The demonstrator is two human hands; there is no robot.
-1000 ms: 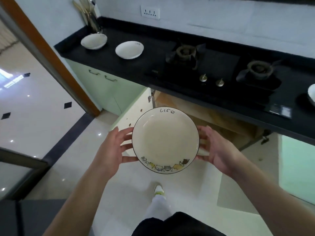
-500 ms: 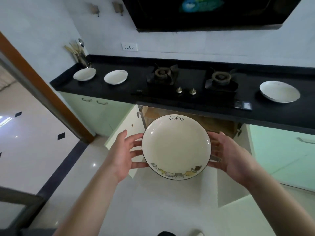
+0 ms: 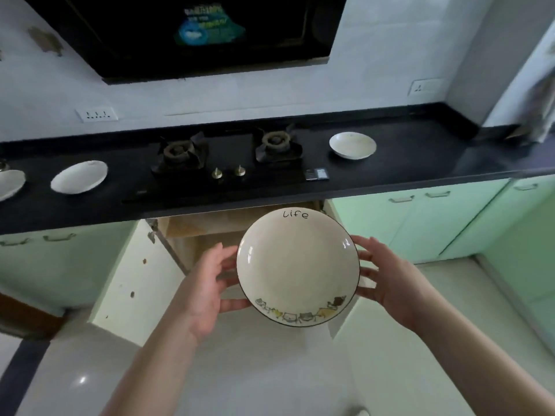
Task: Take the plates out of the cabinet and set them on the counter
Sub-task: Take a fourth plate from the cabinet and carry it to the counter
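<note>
We hold cream plate (image 3: 297, 265) between both hands, left hand (image 3: 207, 289) and right hand (image 3: 390, 283) gripping rim, before open cabinet (image 3: 192, 232), below worktop (image 3: 420, 163).

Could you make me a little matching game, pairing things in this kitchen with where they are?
Things:
1. "Life" plate
2. Lone white plate
3. Knobs
4. Open door

Places:
A. Between the burners, at the front
B. Below the counter, left of the hands
C. Held between both hands
D. Counter, right of the stove

Pairs: 1-C, 2-D, 3-A, 4-B
</note>
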